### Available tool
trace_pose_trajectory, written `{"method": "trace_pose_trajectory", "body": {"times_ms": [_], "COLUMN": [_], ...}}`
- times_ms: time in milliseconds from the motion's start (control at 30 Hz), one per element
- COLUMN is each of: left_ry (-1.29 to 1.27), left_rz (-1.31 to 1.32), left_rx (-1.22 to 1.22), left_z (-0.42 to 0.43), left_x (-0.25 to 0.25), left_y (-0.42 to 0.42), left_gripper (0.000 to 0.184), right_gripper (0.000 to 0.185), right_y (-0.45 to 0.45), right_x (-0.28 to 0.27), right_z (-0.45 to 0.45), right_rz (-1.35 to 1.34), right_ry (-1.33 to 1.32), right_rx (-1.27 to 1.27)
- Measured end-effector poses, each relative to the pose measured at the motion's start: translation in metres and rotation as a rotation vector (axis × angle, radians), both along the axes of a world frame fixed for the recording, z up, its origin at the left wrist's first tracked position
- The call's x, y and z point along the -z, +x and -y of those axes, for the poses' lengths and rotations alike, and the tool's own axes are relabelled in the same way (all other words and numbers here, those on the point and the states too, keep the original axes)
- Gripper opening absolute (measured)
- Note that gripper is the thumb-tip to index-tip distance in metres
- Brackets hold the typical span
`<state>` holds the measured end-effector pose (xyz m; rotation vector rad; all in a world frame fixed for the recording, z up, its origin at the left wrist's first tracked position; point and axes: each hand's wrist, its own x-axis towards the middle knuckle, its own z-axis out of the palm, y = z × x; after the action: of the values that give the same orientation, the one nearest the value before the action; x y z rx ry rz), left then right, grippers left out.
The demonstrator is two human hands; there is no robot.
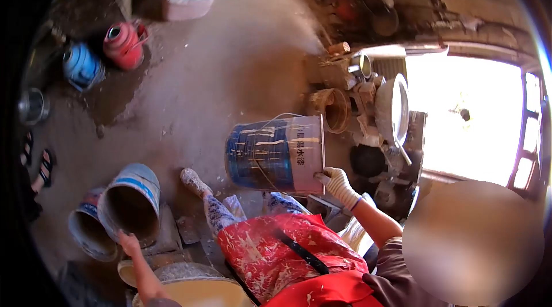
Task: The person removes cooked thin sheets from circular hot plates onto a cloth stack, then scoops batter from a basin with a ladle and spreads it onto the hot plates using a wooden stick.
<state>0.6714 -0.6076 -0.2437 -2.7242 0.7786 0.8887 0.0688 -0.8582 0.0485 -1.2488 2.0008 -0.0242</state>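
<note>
My right hand [339, 186], in a pale striped glove, has its fingers closed on the rim of a blue and white paint bucket [261, 154]. The bucket lies sideways in the air, streaked with cream drips, its mouth end toward the glove. At the lower left my left hand [131, 243] grips the rim of a whitish bucket [141, 177] with a blue band. That bucket is tilted, its dark inside showing, and overlaps another bucket [86, 235]. Below my left hand is a large tub [201, 292] of cream-coloured material.
A blue vessel [82, 65], a red vessel [123, 45] and a pink tub [190, 5] stand on the floor. A person's sandalled feet [45, 169] show far left. Basins and bricks lie right of centre beside a bright doorway [471, 117]. My splattered red apron [293, 249] fills the bottom.
</note>
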Motion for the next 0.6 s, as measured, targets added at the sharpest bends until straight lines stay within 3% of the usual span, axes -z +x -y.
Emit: {"method": "trace_pose_trajectory", "body": {"times_ms": [33,67,100,167,300,333,367,467,600], "left_ry": [0.044,-0.013,-0.060,-0.177,-0.359,-0.308,-0.329,-0.102,-0.053], "left_rz": [-0.068,-0.091,-0.168,-0.244,-0.582,-0.710,-0.841,-0.879,-1.019], "left_rx": [-0.001,0.028,-0.004,0.019,-0.089,-0.121,-0.282,-0.228,-0.042], "left_z": [0.028,0.014,0.036,0.034,0.047,0.081,0.079,0.142,0.181], "left_x": [-0.042,-0.018,-0.048,-0.040,-0.062,-0.118,-0.123,-0.239,-0.276], "left_y": [-0.026,-0.022,-0.039,-0.060,-0.148,-0.190,-0.222,-0.318,-0.391], "left_gripper": [0.049,0.046,0.045,0.039,0.033,0.032,0.035,0.041,0.038], "right_gripper": [0.017,0.017,0.018,0.020,0.022,0.022,0.021,0.020,0.021], "right_y": [-0.013,-0.022,-0.028,-0.054,-0.059,-0.059,-0.060,-0.093,-0.143], "right_x": [0.005,0.005,0.006,0.014,-0.029,-0.035,-0.056,-0.078,-0.105], "right_z": [-0.007,-0.013,-0.015,-0.026,-0.013,-0.013,-0.011,-0.023,-0.043], "right_rz": [0.002,0.026,0.028,0.099,0.100,0.126,0.121,0.214,0.268], "right_ry": [0.023,0.011,0.004,-0.041,-0.131,-0.165,-0.135,-0.155,-0.160], "right_rx": [0.031,0.059,0.046,0.069,0.042,0.063,0.086,0.275,0.424]}}
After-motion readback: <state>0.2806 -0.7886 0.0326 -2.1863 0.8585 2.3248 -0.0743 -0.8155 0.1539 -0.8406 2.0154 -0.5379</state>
